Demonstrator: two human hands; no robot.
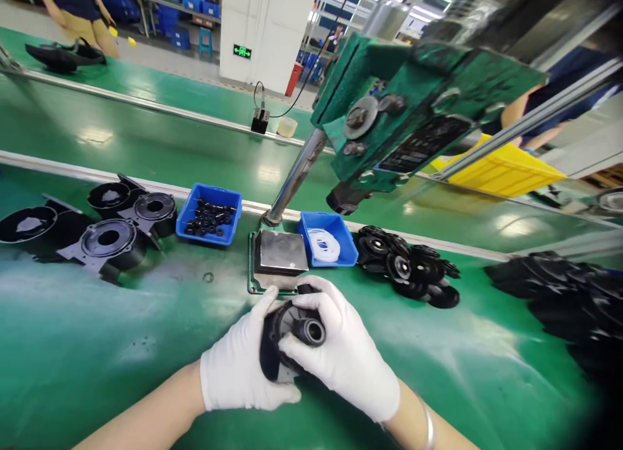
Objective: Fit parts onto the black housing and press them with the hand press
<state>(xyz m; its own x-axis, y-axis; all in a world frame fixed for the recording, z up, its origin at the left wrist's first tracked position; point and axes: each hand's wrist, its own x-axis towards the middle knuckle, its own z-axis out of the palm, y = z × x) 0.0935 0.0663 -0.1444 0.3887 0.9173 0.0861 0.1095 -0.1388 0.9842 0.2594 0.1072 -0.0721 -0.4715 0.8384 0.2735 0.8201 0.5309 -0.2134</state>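
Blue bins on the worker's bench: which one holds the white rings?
The right-hand bin, beside the metal block, contains the white rings; the left-hand bin holds small black parts.

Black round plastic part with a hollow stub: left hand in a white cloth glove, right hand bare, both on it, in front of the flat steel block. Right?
One slip: the right hand wears a white cloth glove too, as the head view shows. The left hand, black round plastic part and flat steel block are as you said.
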